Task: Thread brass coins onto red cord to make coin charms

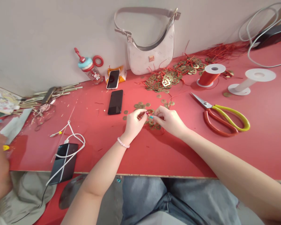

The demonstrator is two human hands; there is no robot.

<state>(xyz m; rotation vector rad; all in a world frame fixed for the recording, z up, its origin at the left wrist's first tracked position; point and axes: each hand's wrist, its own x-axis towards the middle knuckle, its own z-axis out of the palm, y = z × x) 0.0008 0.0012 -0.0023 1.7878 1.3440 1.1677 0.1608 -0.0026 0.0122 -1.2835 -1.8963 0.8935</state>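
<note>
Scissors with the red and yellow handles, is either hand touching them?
No, the scissors lie on the red table, apart from both the left hand and the right hand.

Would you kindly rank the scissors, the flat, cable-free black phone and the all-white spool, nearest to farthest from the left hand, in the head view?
1. Black phone: left of the left hand.
2. Scissors: right, past the right hand.
3. All-white spool: farther right, behind the scissors.
</note>
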